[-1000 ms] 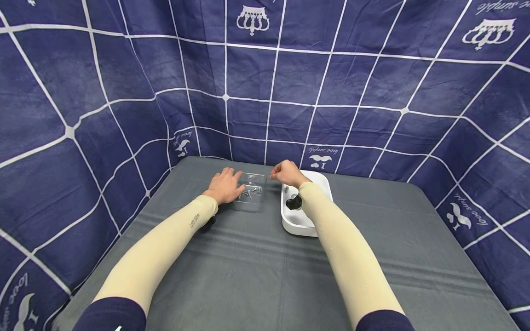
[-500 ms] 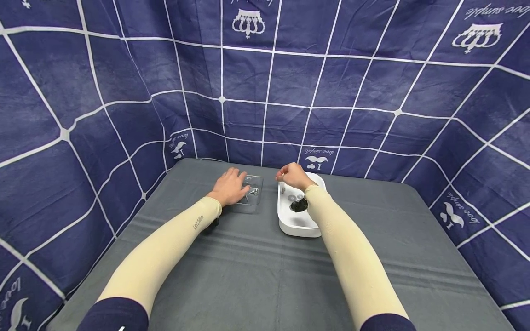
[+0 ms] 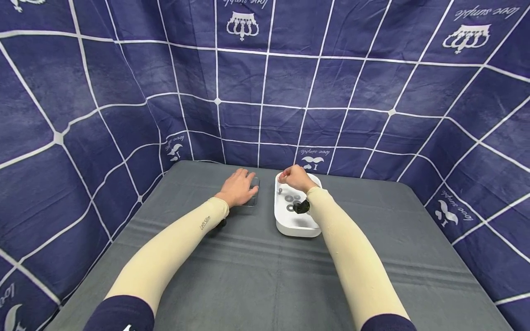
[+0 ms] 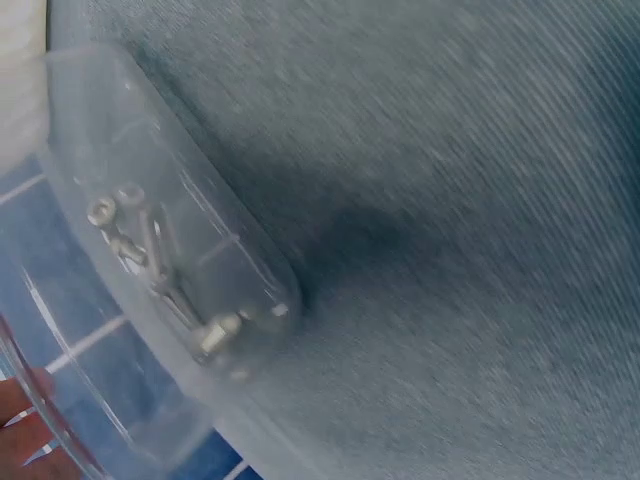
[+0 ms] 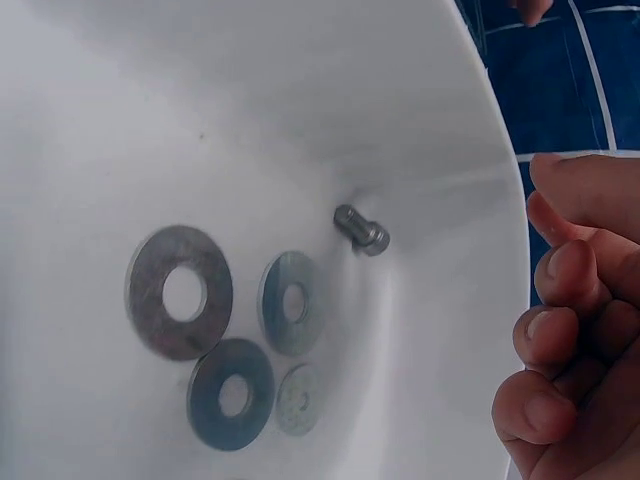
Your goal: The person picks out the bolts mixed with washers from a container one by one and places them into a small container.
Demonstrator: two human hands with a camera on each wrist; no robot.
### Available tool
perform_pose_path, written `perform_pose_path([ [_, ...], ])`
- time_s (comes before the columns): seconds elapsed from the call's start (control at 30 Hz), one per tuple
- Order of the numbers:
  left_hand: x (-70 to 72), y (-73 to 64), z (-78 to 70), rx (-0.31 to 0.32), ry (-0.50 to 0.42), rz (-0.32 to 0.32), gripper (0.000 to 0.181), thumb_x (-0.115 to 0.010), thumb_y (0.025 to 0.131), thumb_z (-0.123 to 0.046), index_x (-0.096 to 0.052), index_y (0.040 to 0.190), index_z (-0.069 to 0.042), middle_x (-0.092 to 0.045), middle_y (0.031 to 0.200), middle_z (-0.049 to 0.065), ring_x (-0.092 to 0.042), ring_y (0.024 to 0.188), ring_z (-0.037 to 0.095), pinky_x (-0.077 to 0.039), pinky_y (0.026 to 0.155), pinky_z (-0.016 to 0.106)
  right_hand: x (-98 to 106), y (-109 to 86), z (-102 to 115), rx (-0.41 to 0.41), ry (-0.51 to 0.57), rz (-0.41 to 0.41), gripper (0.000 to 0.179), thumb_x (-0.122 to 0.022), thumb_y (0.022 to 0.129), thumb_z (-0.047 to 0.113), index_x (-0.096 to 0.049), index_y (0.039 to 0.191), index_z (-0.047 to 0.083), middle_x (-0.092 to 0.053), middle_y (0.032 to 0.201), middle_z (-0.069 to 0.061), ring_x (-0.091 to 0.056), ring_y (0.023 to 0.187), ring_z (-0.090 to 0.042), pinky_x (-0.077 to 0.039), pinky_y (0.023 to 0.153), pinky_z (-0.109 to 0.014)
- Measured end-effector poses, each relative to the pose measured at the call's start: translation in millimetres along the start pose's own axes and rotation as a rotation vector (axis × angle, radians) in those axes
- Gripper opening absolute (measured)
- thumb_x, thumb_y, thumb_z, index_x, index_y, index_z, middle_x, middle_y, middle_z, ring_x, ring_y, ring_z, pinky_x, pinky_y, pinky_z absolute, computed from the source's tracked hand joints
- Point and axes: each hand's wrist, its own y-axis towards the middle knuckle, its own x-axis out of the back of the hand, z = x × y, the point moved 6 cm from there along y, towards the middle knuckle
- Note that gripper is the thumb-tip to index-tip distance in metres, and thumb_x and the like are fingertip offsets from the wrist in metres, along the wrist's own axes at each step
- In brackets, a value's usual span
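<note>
My left hand (image 3: 239,188) spreads over a clear plastic box (image 3: 253,201), fingers stretched out and thumb at its near right side. In the left wrist view, several silver bolts (image 4: 165,262) lie in the box, and fingers (image 4: 38,430) show past a clear plastic edge. My right hand (image 3: 296,178) is over the far left rim of a white tray (image 3: 298,231). Its fingers curl in, thumb close to the index finger, and nothing shows between them. In the right wrist view, several flat washers (image 5: 178,292) and one short bolt (image 5: 361,230) lie in the tray.
Grey cloth (image 3: 252,271) covers the table. A blue curtain (image 3: 281,124) with white grid lines stands behind and at the sides. A black wrist camera (image 3: 301,207) under the right forearm overlaps the tray.
My left hand has slid right over the clear box and covers more of the bolts. My right hand has moved right, from beside the tray to over its far left rim.
</note>
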Motion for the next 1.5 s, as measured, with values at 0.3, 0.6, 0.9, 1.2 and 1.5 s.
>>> perform_pose_path([
  [0.3,0.9,8.8,-19.1,-0.031,-0.015,-0.035,0.06,-0.048,0.102,-0.044,-0.047,0.149,-0.006,-0.046,0.148,0.02,-0.038,0.143,0.034,-0.039,0.113,0.051,4,-6.5,-15,-0.017,0.008,0.0,0.013,-0.072,0.086,0.013,-0.076,0.092,0.003,-0.075,0.095,-0.009,-0.06,0.086,-0.02,-0.045,0.075,-0.027],
  [0.6,-2.6,15.6,-35.1,-0.061,-0.022,-0.02,0.061,-0.046,0.102,-0.045,-0.046,0.15,-0.007,-0.045,0.15,0.021,-0.037,0.144,0.034,-0.04,0.114,0.049,8,-13.3,-30,-0.051,-0.008,-0.007,0.014,-0.072,0.088,0.017,-0.078,0.094,0.006,-0.075,0.097,-0.008,-0.059,0.087,-0.02,-0.044,0.076,-0.029],
  [0.9,-5.6,22.1,-50.7,-0.064,-0.054,-0.007,0.06,-0.046,0.102,-0.044,-0.045,0.151,-0.009,-0.046,0.148,0.02,-0.038,0.143,0.033,-0.045,0.108,0.052,15,-22.8,-40,-0.09,-0.032,-0.038,0.015,-0.074,0.087,0.015,-0.078,0.096,0.004,-0.075,0.095,-0.008,-0.059,0.087,-0.02,-0.044,0.076,-0.028],
  [1.2,-10.7,28.5,-65.5,-0.076,-0.049,-0.001,0.062,-0.045,0.102,-0.046,-0.044,0.151,-0.007,-0.05,0.142,0.019,-0.042,0.138,0.032,-0.048,0.104,0.05,16,-22.2,-42,-0.062,-0.022,-0.048,0.016,-0.074,0.085,0.014,-0.078,0.095,0.003,-0.075,0.091,-0.007,-0.06,0.084,-0.019,-0.045,0.073,-0.026],
  [1.5,-17.8,29.9,-76.4,-0.052,-0.076,0.03,0.062,-0.046,0.101,-0.044,-0.044,0.148,-0.004,-0.052,0.139,0.019,-0.044,0.136,0.032,-0.049,0.103,0.05,18,-26.4,-47,-0.09,-0.015,-0.061,0.015,-0.074,0.085,0.015,-0.079,0.095,0.005,-0.075,0.092,-0.007,-0.06,0.085,-0.018,-0.045,0.075,-0.027],
])
